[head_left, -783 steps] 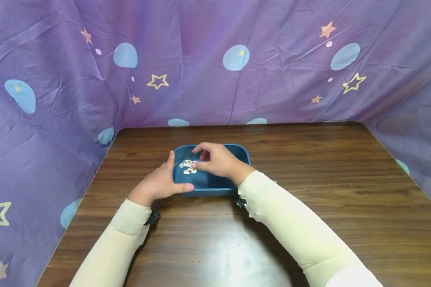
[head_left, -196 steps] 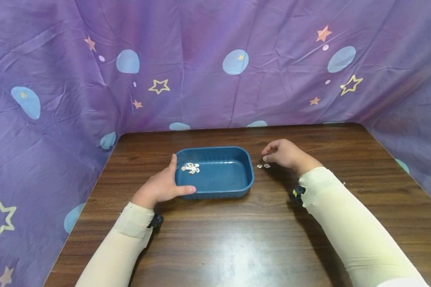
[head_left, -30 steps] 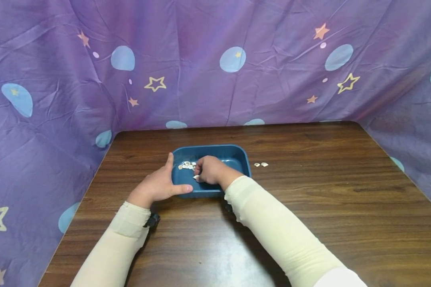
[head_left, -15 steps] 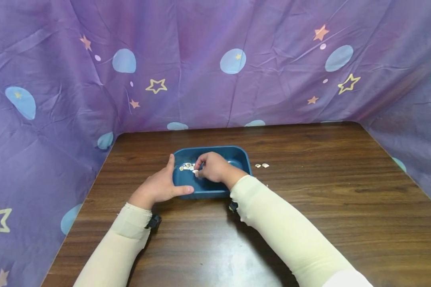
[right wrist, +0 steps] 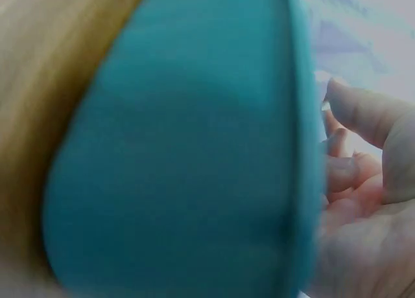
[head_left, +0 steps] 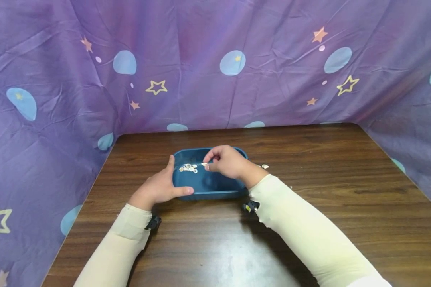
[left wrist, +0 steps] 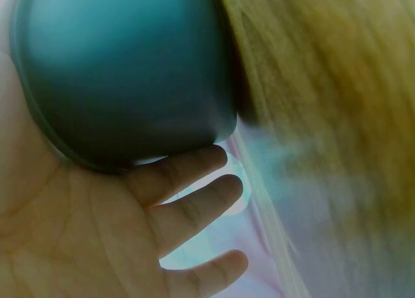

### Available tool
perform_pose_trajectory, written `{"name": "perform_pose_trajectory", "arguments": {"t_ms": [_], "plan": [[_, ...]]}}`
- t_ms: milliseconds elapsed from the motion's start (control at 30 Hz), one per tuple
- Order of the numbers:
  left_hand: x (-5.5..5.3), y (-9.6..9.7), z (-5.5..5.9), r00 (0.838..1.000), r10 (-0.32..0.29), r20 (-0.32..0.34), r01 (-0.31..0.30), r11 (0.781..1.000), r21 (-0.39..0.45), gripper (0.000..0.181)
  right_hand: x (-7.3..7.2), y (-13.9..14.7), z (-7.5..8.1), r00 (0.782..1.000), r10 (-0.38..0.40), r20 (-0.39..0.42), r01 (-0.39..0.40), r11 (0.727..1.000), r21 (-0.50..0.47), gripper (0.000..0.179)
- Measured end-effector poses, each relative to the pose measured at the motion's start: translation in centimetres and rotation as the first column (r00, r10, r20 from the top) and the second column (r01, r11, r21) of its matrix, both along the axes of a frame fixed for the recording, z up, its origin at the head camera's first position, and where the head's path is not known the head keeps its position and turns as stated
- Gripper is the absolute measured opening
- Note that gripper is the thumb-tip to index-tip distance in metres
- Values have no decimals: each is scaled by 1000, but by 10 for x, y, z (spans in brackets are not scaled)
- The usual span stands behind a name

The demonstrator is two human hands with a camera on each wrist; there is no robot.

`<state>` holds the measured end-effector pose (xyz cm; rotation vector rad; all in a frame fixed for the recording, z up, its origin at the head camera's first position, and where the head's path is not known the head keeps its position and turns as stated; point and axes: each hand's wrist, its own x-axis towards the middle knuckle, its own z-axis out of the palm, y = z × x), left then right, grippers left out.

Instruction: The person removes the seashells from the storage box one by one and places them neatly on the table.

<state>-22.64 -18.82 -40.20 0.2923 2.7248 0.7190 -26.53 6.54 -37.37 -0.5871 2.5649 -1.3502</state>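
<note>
A blue plastic bin (head_left: 215, 195) stands on the table with a cluster of small whitish shells (head_left: 188, 168) at its left end. My left hand (head_left: 155, 187) rests against that end, thumb straight along the near rim, fingers extended up the side; in the left wrist view the bin lies against the palm. Above the bin's middle my right hand (head_left: 228, 162) pinches one white shell (head_left: 204, 164) between thumb and index finger. On the table to the right of the bin lies another shell (head_left: 265, 166), with a second one mostly hidden by the right wrist.
The brown wood-grain table (head_left: 330, 171) extends around the bin. A purple curtain (head_left: 201, 95) with stars and blue ovals hangs behind it and on both sides.
Over the last second my right hand rises from the bin floor and moves right with the shell. Two shells now beside the bin were not there 26 seconds ago. The left hand stays put.
</note>
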Motion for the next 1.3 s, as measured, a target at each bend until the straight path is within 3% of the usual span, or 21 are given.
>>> {"name": "perform_pose_trajectory", "arguments": {"t_ms": [300,700,967,1300], "plan": [[1,1,0,1000,10,5,-10,1000,18,138,-7,43,13,999,-42,-28,40,997,-69,13],[2,0,-2,1000,-4,3,4,1000,6,138,-24,114,12,994,-100,-38,101,995,23,18],[1,0,-1,1000,-7,0,7,1000,6,138,-34,155,-3,987,-152,-48,158,977,141,20],[2,0,2,1000,-10,4,10,1000,7,136,-35,183,-20,974,-223,-25,223,949,223,21]]}}
